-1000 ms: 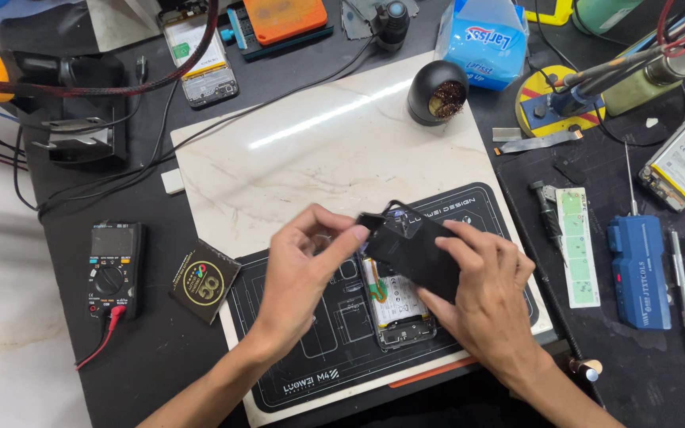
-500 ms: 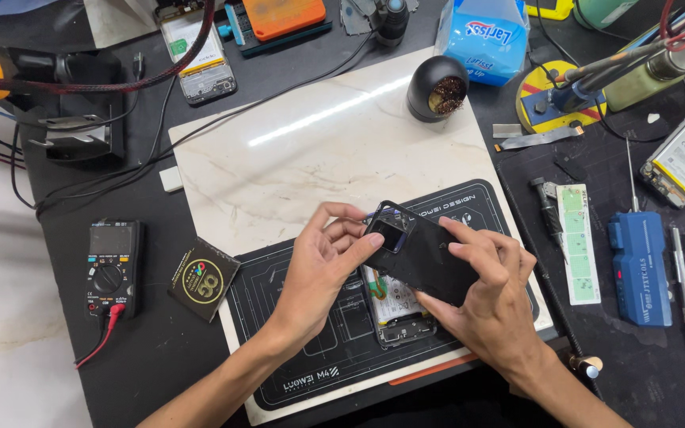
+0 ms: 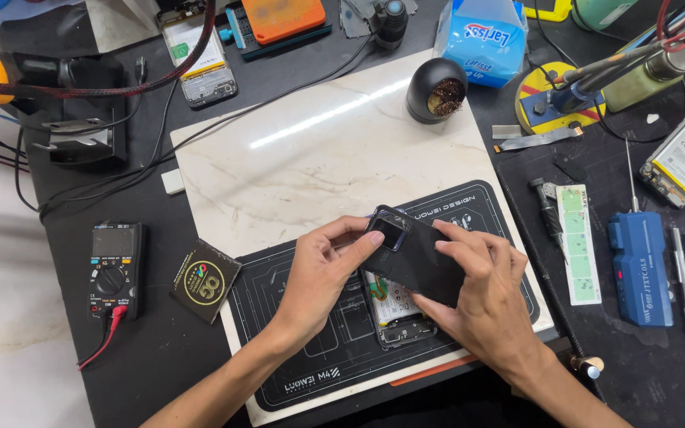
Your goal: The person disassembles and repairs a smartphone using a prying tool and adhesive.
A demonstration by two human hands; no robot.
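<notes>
A dark phone back cover (image 3: pixel 412 255) with a square camera window is held tilted above an opened phone body (image 3: pixel 396 311) that lies on a black work mat (image 3: pixel 295 349). My left hand (image 3: pixel 323 273) pinches the cover's upper left corner by the camera window. Gripping its right side, my right hand (image 3: pixel 489 297) has fingers spread over the back. The phone body shows its battery and board below the cover, partly hidden by both hands.
The mat rests on a pale marble slab (image 3: pixel 311 150). A multimeter (image 3: pixel 114 268) and a small black card (image 3: pixel 205 279) lie at the left. A black round tip cleaner (image 3: pixel 436 89), a blue tool (image 3: pixel 640 268), a soldering stand (image 3: pixel 552 99) and other opened phones (image 3: pixel 200 59) surround the slab.
The cover has turned and tilted in my hands, its camera window now facing up at the upper left. My left hand's fingers have shifted onto that corner.
</notes>
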